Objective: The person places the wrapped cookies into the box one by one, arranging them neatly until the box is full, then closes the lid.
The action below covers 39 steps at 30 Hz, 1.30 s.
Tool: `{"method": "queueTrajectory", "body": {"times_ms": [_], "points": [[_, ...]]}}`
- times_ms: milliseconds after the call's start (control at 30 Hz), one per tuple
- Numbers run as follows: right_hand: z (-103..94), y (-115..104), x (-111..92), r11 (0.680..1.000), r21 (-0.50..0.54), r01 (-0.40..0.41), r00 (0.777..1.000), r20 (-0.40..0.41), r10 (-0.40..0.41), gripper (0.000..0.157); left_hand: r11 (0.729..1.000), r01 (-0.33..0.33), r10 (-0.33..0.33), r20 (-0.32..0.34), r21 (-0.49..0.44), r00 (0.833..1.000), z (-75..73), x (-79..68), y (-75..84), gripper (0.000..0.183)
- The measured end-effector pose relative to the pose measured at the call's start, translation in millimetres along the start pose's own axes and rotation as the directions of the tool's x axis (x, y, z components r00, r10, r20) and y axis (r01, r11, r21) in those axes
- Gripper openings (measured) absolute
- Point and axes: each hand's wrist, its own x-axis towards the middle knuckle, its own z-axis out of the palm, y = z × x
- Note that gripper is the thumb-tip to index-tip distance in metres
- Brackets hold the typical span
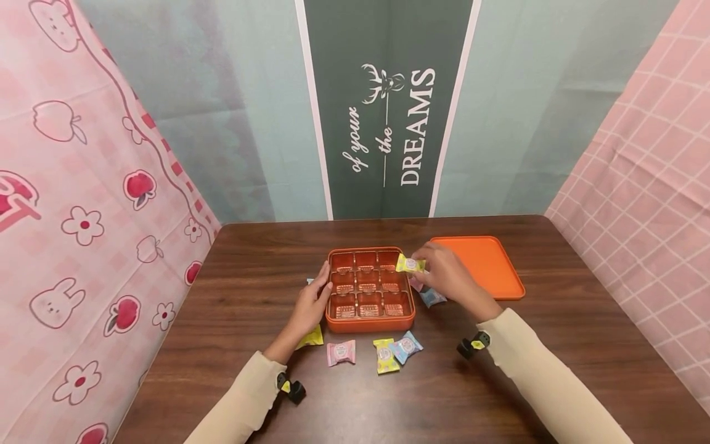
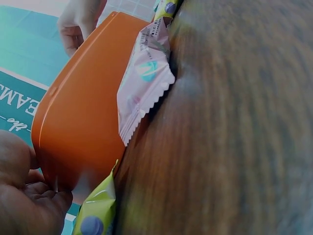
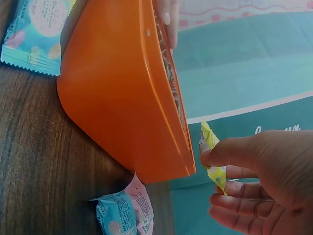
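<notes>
An orange box (image 1: pixel 370 325) with a divided insert of several compartments stands on the table, and no candy shows in the compartments. My left hand (image 1: pixel 309 302) rests against the box's left side, its fingers along the rim. Between thumb and fingers, my right hand (image 1: pixel 445 271) pinches a yellow wrapped candy (image 1: pixel 410 264) just above the box's right rim. The right wrist view shows that yellow candy (image 3: pixel 213 161) held apart from the box wall. Beside the right hand, a blue candy (image 1: pixel 432 298) and a pink candy (image 1: pixel 416 283) lie partly hidden.
An orange lid (image 1: pixel 488 265) lies flat at the right back. In front of the box are a pink candy (image 1: pixel 341 353), a yellow candy (image 1: pixel 386 357) and a blue candy (image 1: pixel 407 346). Another yellow candy (image 1: pixel 312 337) sits by the left wrist. Fabric (image 1: pixel 249 123) hangs behind the table.
</notes>
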Motion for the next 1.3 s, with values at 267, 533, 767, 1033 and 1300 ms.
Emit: {"method": "queueTrajectory", "body": {"times_ms": [267,533,767,1033,1300], "points": [[4.4,0,10,1.0,0.001,0.007,1.0,0.003,-0.007,0.03,1.0,-0.008,0.009,-0.009,0.006,1.0,-0.6,1.4,0.0,0.049],[6.8,-5,21,0.999,-0.034,0.017,1.0,0.024,-0.017,0.027,1.0,0.019,-0.019,0.005,0.009,1.0,-2.1,1.1,0.2,0.049],[11.8,-5,32,0.997,-0.059,0.044,0.998,0.035,-0.042,0.029,0.999,0.033,-0.033,0.0,0.008,0.999,-2.5,0.8,-0.4,0.05],[15.3,-5,36,0.998,-0.052,0.031,0.998,0.063,-0.028,0.03,1.0,0.008,-0.008,0.001,0.019,1.0,-0.4,0.0,-0.7,0.049],[18.3,-5,39,0.995,-0.08,0.063,0.994,0.099,-0.055,0.032,1.0,-0.001,0.001,-0.006,0.021,1.0,0.3,-0.2,-1.2,0.048]]}}
